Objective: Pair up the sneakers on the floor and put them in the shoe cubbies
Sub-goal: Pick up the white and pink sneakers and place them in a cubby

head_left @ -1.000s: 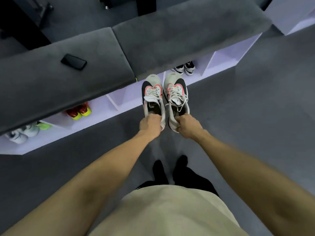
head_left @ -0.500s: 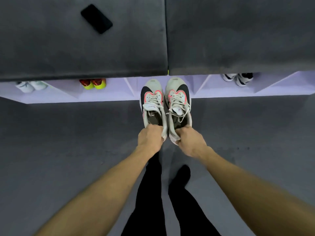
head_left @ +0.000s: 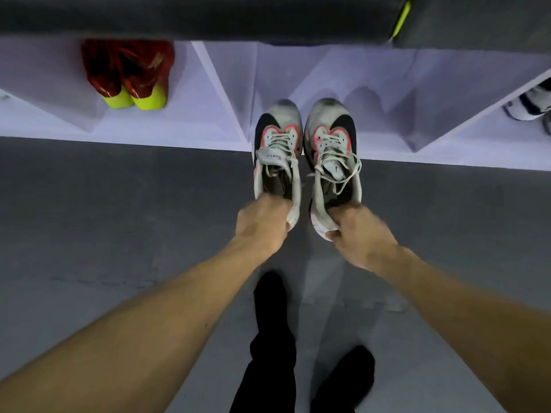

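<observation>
I hold a matching pair of grey sneakers with black panels and pink trim, side by side, toes pointing at the cubbies. My left hand [head_left: 262,225] grips the heel of the left sneaker [head_left: 277,150]. My right hand [head_left: 360,234] grips the heel of the right sneaker [head_left: 332,144]. Their toes reach over the front edge of a pale lilac shoe cubby [head_left: 384,84] that holds no shoes. The heels still hang over the grey floor.
A red pair with yellow heels [head_left: 131,76] fills the cubby to the left. A white and dark sneaker [head_left: 530,105] shows in the cubby at the right edge. A dark grey cushioned bench top [head_left: 208,19] overhangs the cubbies. My black-trousered legs [head_left: 274,338] stand below.
The view has dropped lower and closer to the cubbies. Both sneakers have moved forward, their toes now inside the cubby opening. The phone on the bench is out of view.
</observation>
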Demonstrator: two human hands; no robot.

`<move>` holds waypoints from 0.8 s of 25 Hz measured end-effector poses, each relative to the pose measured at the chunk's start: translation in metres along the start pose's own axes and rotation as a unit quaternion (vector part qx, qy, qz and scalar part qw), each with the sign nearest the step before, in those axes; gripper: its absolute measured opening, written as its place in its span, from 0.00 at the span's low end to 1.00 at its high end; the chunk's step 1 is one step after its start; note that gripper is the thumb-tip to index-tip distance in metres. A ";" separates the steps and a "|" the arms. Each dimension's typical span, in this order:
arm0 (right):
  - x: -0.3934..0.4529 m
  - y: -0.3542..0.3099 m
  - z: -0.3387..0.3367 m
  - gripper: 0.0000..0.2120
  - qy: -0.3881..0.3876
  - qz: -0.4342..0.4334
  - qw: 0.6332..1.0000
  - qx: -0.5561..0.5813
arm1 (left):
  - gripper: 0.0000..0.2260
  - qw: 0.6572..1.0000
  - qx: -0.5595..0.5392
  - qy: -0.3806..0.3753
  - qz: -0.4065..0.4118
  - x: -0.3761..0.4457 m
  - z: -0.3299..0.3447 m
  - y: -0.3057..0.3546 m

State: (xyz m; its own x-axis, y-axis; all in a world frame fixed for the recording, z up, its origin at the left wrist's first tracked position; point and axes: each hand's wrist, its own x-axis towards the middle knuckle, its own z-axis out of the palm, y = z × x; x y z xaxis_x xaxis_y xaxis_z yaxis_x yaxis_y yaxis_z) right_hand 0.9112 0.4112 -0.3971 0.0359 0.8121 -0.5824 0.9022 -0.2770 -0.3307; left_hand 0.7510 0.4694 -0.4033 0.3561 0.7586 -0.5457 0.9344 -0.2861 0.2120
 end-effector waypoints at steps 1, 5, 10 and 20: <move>0.018 0.004 0.006 0.11 0.007 -0.001 1.000 -0.008 | 0.07 1.000 0.003 0.006 -0.001 0.016 0.006 -0.005; 0.093 0.019 0.030 0.14 0.030 -0.008 1.000 -0.003 | 0.06 0.998 0.021 0.064 0.008 0.082 0.030 -0.024; 0.166 0.027 0.038 0.13 0.062 -0.026 0.998 0.014 | 0.08 0.991 0.058 0.116 0.021 0.149 0.040 -0.043; 0.282 0.019 -0.005 0.06 0.141 -0.077 0.987 0.001 | 0.12 0.975 0.040 0.214 0.048 0.253 0.012 -0.061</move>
State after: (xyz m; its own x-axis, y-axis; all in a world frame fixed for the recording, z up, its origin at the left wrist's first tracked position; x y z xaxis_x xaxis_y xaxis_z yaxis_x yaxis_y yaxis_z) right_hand 0.9403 0.6372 -0.5639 0.0178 0.9554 -0.2948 0.9052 -0.1406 -0.4010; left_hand 0.7842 0.6714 -0.5639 0.4223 0.8965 -0.1338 0.9008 -0.3985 0.1727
